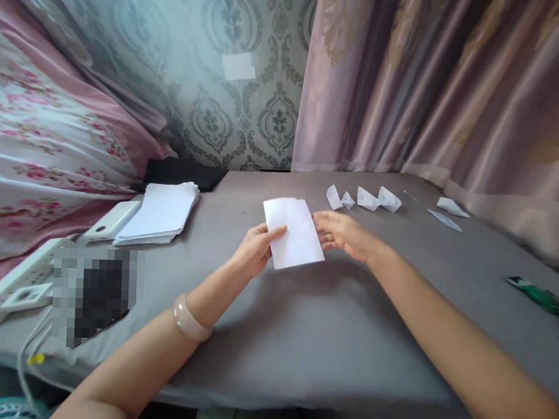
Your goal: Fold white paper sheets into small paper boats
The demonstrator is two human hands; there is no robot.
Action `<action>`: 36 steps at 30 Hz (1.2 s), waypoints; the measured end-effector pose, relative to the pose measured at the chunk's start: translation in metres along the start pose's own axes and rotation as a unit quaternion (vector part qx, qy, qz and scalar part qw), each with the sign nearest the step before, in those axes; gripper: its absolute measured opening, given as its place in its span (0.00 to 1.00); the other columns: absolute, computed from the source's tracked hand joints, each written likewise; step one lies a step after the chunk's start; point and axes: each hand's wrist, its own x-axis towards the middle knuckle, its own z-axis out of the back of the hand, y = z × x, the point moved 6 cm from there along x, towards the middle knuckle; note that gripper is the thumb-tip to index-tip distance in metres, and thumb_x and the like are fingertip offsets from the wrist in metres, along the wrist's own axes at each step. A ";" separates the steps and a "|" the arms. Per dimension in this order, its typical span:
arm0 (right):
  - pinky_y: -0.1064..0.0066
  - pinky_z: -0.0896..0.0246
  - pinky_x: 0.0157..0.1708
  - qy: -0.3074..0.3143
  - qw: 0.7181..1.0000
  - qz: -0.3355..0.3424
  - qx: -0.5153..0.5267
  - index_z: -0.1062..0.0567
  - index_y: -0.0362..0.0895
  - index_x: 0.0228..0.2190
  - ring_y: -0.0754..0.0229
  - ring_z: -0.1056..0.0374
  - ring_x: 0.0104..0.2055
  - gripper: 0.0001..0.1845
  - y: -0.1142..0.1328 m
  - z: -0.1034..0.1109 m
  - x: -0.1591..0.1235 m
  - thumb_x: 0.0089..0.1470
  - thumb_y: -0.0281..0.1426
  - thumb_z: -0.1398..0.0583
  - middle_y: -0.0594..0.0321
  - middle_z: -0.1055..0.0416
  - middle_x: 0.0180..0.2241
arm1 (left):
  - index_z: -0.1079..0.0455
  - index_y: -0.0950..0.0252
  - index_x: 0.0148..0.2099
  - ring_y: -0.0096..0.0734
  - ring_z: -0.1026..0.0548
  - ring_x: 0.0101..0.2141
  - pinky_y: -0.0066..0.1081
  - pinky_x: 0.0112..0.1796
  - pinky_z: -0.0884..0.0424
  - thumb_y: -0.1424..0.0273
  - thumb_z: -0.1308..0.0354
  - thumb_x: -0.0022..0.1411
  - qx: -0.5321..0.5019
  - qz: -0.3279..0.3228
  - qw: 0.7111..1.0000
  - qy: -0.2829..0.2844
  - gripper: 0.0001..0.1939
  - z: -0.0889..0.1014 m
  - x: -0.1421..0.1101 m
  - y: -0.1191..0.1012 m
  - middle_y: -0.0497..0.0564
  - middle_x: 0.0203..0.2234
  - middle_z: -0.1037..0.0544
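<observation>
A sheet of white paper (295,237), seemingly folded, is held up above the grey-covered table. My left hand (258,248) pinches its left side, thumb on the front face and the other fingers behind. Close to the paper's right edge is my right hand (338,233), with its fingers apart and curved. Some of its fingertips reach the edge or pass behind it, so whether they touch cannot be made out. Beyond the right hand, several small folded paper shapes (368,199) stand on the table.
A stack of white paper (155,214) lies at the left, beside power strips (25,274) and a blurred-out dark object (103,292). Folded paper pieces (445,220) and a green-handled tool (535,296) lie on the right. Curtains (380,84) hang along the table's back edge.
</observation>
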 end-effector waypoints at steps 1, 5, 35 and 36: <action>0.71 0.33 0.27 -0.019 0.999 -0.021 -0.020 0.34 0.43 0.49 0.63 0.31 0.28 0.24 -0.014 -0.003 0.003 0.53 0.39 0.36 0.59 0.26 0.32 | 0.26 0.72 0.40 0.33 0.22 0.30 0.31 0.35 0.23 0.72 0.37 0.58 -0.003 0.033 0.999 -0.012 0.09 0.004 0.004 0.009 0.59 0.33 0.19; 0.75 0.40 0.21 -0.047 0.996 -0.023 -0.078 0.41 0.44 0.56 0.65 0.35 0.22 0.33 -0.051 -0.015 0.008 0.50 0.30 0.37 0.69 0.30 0.24 | 0.29 0.72 0.36 0.30 0.22 0.28 0.30 0.34 0.23 0.75 0.45 0.64 0.036 0.112 0.991 -0.064 0.06 0.023 0.014 0.034 0.58 0.29 0.20; 0.55 0.46 0.62 0.025 0.803 0.286 -0.522 0.33 0.43 0.58 0.52 0.45 0.65 0.24 -0.042 -0.056 0.000 0.63 0.30 0.53 0.54 0.38 0.62 | 0.30 0.63 0.56 0.43 0.32 0.58 0.41 0.57 0.36 0.62 0.47 0.67 0.666 -0.268 0.670 0.187 0.19 0.019 -0.008 0.014 0.59 0.59 0.31; 0.54 0.48 0.63 0.035 0.806 0.274 -0.523 0.34 0.42 0.59 0.52 0.46 0.66 0.25 -0.046 -0.056 0.001 0.64 0.30 0.53 0.53 0.40 0.63 | 0.31 0.63 0.56 0.44 0.33 0.58 0.42 0.57 0.36 0.62 0.48 0.67 0.670 -0.265 0.668 0.188 0.19 0.020 -0.008 0.014 0.60 0.59 0.32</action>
